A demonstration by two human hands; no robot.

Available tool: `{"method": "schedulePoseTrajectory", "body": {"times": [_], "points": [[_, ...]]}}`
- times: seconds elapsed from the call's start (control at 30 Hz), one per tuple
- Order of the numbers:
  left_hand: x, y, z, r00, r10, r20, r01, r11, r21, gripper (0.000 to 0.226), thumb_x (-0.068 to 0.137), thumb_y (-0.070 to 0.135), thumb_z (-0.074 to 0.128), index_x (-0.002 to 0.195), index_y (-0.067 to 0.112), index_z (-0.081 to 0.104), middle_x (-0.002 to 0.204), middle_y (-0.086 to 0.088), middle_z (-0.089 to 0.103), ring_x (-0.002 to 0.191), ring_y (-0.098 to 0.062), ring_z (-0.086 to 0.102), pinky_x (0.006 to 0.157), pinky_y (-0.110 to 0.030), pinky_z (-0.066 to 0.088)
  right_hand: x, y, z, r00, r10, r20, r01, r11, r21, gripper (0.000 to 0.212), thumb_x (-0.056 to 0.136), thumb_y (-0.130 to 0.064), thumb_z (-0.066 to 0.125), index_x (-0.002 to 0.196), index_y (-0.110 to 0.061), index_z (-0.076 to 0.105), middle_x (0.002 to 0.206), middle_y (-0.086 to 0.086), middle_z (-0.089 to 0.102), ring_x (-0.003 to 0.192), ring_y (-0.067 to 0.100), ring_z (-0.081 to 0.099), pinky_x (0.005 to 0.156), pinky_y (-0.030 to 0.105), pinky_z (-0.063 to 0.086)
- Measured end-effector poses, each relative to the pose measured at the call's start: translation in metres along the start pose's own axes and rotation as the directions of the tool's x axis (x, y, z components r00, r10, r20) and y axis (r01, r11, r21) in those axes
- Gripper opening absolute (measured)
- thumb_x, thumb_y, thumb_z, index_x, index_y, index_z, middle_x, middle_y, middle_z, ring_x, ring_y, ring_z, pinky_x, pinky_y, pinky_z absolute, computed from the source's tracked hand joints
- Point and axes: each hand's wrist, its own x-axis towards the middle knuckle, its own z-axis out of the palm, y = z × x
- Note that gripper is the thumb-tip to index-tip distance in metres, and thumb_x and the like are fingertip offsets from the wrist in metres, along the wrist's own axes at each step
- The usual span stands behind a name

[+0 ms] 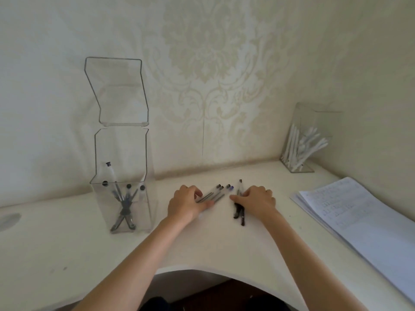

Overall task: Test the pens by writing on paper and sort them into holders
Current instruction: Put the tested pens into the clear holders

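Several clear-barrelled pens (pixel 216 194) with dark caps lie on the white desk (pixel 213 243) between my hands. My left hand (pixel 187 204) covers their near ends, fingers curled over them and thumb lying alongside. My right hand (pixel 257 200) curls round a small bunch of pens (pixel 239 213); their dark ends stick out below the hand and one cap shows above it. A clear acrylic holder (pixel 122 206) with its hinged lid up stands to the left and holds several dark-capped pens. At the back right a second clear holder (pixel 302 151) contains white pens. A stack of written paper (pixel 363 212) lies at the right.
Patterned wallpaper backs the desk. The desk's front edge curves inward (pixel 202 269) in front of me. A grey round mark (pixel 9 219) sits at the far left of the desk.
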Motion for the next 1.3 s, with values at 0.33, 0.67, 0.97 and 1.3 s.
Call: {"method": "schedulePoseTrajectory", "body": {"times": [0.33, 0.67, 0.97, 1.3], "points": [[0.0, 0.03, 0.004, 0.986, 0.041, 0.161, -0.09, 0.948, 0.306, 0.035, 0.097, 0.04, 0.041, 0.102, 0.006, 0.051, 0.106, -0.011, 0.057, 0.097, -0.028, 0.055, 0.07, -0.03, 0.037, -0.003, 0.019, -0.005, 0.996, -0.026, -0.089, 0.059, 0.917, 0.395, 0.026, 0.096, -0.026, 0.049, 0.076, -0.011, 0.048, 0.075, 0.004, 0.059, 0.074, 0.023, 0.054, 0.06, 0.03, 0.037], [-0.038, 0.037, -0.049, 0.957, 0.288, 0.027, -0.173, 0.646, -0.744, 0.019, 0.097, 0.016, 0.045, 0.108, 0.002, 0.051, 0.069, -0.001, 0.057, 0.054, -0.012, 0.054, 0.055, -0.024, 0.046, -0.036, -0.03, -0.041, 0.941, -0.288, -0.177, 0.232, 0.17, 0.958, 0.02, 0.102, -0.012, 0.038, 0.096, -0.007, 0.056, 0.085, 0.012, 0.068, 0.075, 0.018, 0.069, 0.071, 0.026, 0.054], [-0.075, 0.025, -0.184, 0.885, 0.217, -0.411, -0.465, 0.414, -0.782, 0.018, 0.097, 0.016, 0.041, 0.108, 0.014, 0.055, 0.08, -0.002, 0.064, 0.081, -0.018, 0.065, 0.077, -0.025, 0.051, -0.098, -0.148, -0.083, 0.749, -0.514, -0.418, 0.545, 0.119, 0.83, 0.015, 0.103, -0.019, 0.035, 0.089, -0.015, 0.036, 0.092, 0.004, 0.074, 0.065, 0.0, 0.054, 0.063, 0.013, 0.037], [-0.041, -0.024, -0.175, 0.925, -0.001, -0.379, -0.255, 0.738, -0.625, 0.024, 0.086, 0.014, 0.064, 0.108, 0.015, 0.055, 0.105, -0.002, 0.063, 0.104, -0.016, 0.06, 0.091, -0.027, 0.046, -0.11, -0.171, -0.059, 0.714, -0.589, -0.377, 0.556, 0.151, 0.817, 0.016, 0.104, -0.014, 0.033, 0.088, -0.016, 0.034, 0.094, 0.009, 0.071, 0.049, 0.0, 0.046, 0.052, 0.009, 0.036]]}}
